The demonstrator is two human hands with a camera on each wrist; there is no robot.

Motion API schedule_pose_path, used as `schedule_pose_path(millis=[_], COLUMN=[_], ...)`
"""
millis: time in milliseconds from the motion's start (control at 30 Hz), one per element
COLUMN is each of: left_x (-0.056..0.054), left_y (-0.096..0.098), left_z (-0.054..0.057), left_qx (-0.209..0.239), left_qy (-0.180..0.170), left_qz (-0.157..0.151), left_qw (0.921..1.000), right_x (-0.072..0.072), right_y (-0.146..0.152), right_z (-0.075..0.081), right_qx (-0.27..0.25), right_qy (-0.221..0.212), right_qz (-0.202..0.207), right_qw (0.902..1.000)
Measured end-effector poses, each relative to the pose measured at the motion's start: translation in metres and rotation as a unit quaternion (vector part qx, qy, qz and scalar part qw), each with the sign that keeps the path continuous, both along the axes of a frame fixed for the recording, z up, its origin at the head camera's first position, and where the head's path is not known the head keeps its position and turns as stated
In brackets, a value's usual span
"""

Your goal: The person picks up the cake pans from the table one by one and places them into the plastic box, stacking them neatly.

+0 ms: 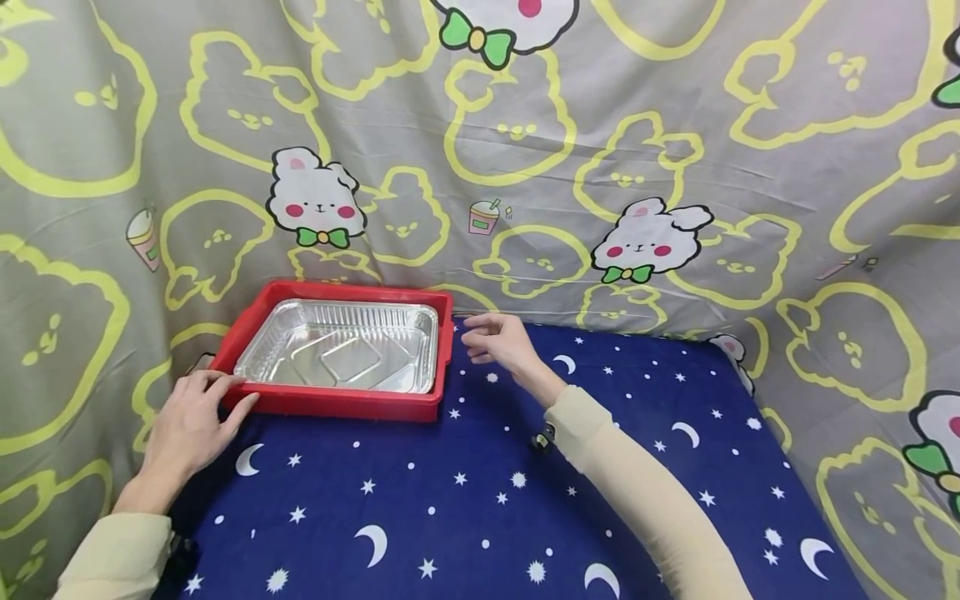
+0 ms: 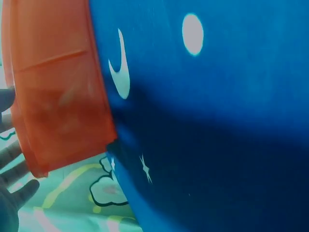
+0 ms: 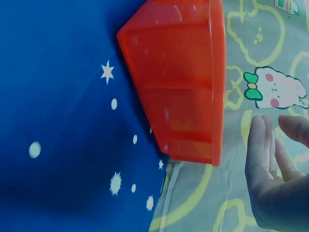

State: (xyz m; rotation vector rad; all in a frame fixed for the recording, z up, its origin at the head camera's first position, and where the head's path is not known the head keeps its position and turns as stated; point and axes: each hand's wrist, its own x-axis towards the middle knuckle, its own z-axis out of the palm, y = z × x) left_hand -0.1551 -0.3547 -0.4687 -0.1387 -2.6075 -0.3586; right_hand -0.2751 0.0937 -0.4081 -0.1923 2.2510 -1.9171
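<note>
A red plastic tray (image 1: pixel 330 405) sits at the back left of a blue cloth printed with moons and stars. Inside it lies a silver foil pan (image 1: pixel 352 358), rectangular with ribbed walls. My left hand (image 1: pixel 191 421) touches the tray's near left corner, its fingertips along the rim and the thumb at the front wall. In the left wrist view, the fingers (image 2: pixel 12 169) look fairly straight beside the orange-looking corner. Just right of the tray, my right hand (image 1: pixel 504 342) hovers apart from it, fingers loosely bent and holding nothing. The right wrist view shows the tray's outer wall (image 3: pixel 178 87).
A grey curtain (image 1: pixel 517 150) with yellow bear outlines and white rabbits hangs behind and along both sides of the blue cloth (image 1: pixel 465 517). The tray stands close against it at the back. Both forearms wear cream sleeves (image 1: pixel 637 492).
</note>
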Motion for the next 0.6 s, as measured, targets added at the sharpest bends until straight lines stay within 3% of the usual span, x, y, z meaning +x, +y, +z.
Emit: schedule_pose_path(millis=[267,500,600], left_x=[-0.002,-0.001,-0.001], left_y=[0.017,0.045,0.061], left_z=[0.002,0.011,0.015], left_qx=[-0.006,-0.01,0.0], left_qy=[0.044,0.027,0.011], left_qz=[-0.041,-0.075,-0.096], left_qw=[0.9982,0.9968,0.9953], right_x=[0.015,0.029,0.037], right_y=[0.031,0.058,0.071], right_z=[-0.002,-0.004,-0.003], right_qx=[0.024,0.057,0.097], right_qy=[0.04,0.093,0.126], right_qz=[-0.013,-0.031,-0.036], right_qw=[0.9988,0.9936,0.9866])
